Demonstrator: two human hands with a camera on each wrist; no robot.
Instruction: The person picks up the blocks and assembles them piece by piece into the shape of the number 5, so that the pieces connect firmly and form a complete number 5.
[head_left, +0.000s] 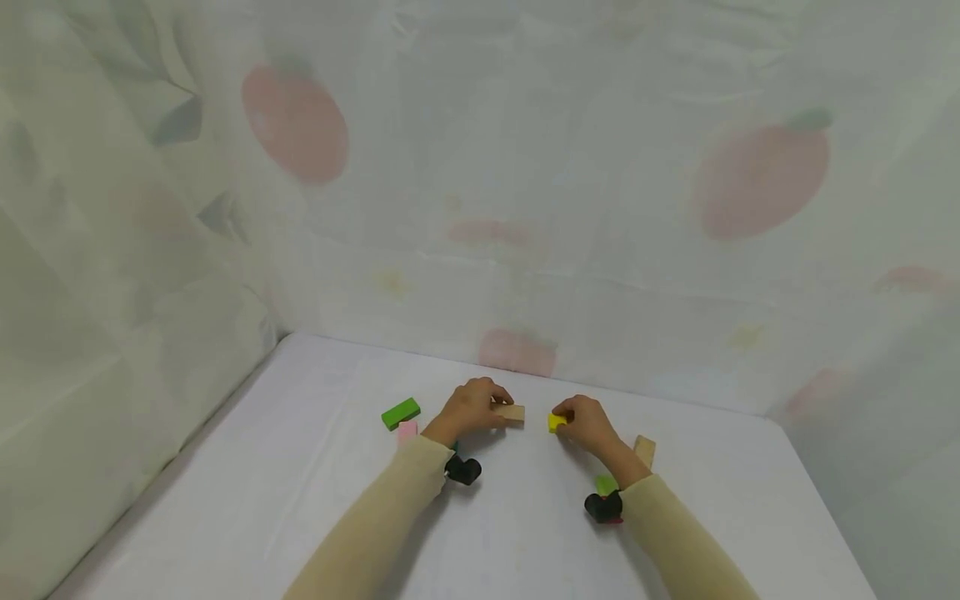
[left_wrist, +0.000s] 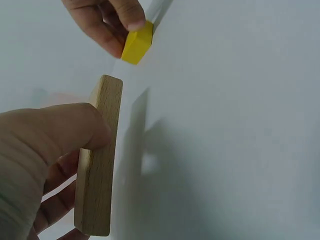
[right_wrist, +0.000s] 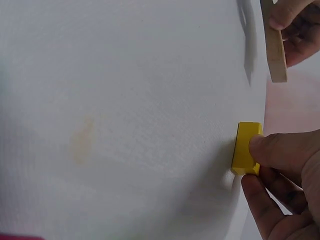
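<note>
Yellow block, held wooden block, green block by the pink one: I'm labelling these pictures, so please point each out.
Yellow block (right_wrist: 243,145): right wrist view, on the face turned to the camera.
Held wooden block (left_wrist: 102,175): left wrist view, on its long narrow face.
Green block (head_left: 401,412): head view, mid top face.

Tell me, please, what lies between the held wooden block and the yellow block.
Nothing but bare white tabletop lies between the held wooden block and the yellow block; the head view shows this gap.
</note>
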